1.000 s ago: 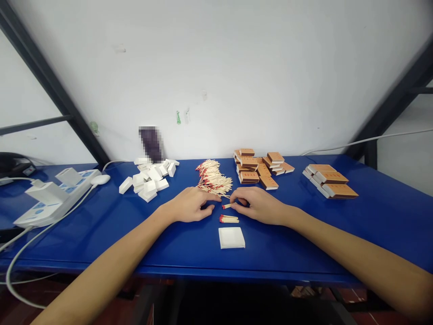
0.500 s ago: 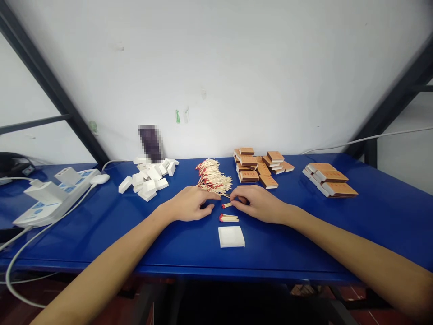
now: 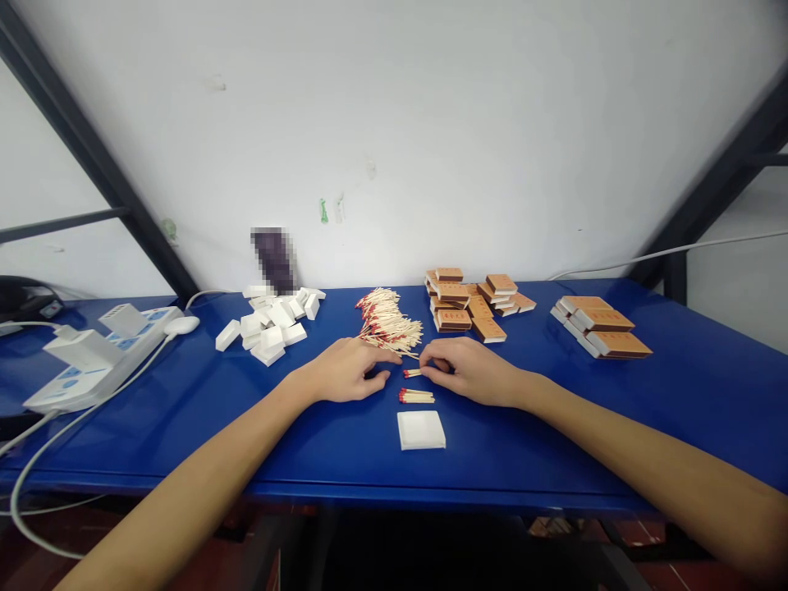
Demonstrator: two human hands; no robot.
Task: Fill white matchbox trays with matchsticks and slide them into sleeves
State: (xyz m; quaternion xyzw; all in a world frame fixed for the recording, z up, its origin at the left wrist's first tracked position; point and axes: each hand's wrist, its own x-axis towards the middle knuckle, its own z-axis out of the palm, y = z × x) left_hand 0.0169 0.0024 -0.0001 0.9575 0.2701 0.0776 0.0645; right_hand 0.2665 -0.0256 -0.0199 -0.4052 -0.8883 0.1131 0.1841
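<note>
My right hand (image 3: pixel 471 371) pinches the back ends of a few red-tipped matches (image 3: pixel 412 373) between thumb and curled fingers, just above the table. Across from it, my left hand (image 3: pixel 350 369) rests beside the loose match pile (image 3: pixel 391 320). Its index finger reaches toward the pile's near edge and its thumb is spread apart, with nothing held. Nearer to me lies a small bundle of matches (image 3: pixel 417 396), heads to the left. Below that bundle sits a white inner matchbox tray (image 3: pixel 421 430).
White trays (image 3: pixel 271 324) are heaped at the back left. Brown matchbox sleeves (image 3: pixel 471 304) are piled behind my right hand, and stacked matchboxes (image 3: pixel 603 327) stand farther right. A power strip (image 3: pixel 104 361) with a white cable (image 3: pixel 92 419) occupies the left side. The wall (image 3: pixel 394 148) closes off the back.
</note>
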